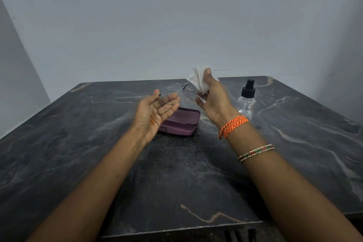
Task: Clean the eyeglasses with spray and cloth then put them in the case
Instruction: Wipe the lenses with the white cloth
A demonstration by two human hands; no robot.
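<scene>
- My left hand (155, 113) was palm up, with the fingers bent a little, and it held the eyeglasses (174, 92) by one end of the frame, between my thumb and fingers.
- The eyeglasses were up in the air above the table, and small drops sat on the lens near my left hand.
- My right hand (213, 98) pinched a white cloth (198, 80) around the other lens, with my thumb on top of the cloth.
- The purple case (182, 122) lay on the dark marble table (78, 153), just under my hands. I could not tell if its lid was shut all the way.
- The clear spray bottle (246, 100) with a black top stood upright on the table, near my right wrist but not touching it.
- I wore an orange braided band (232, 125) on my right wrist and a thin beaded bangle (255, 152) farther up that arm.
- A plain grey wall (176, 15) was behind the table.
</scene>
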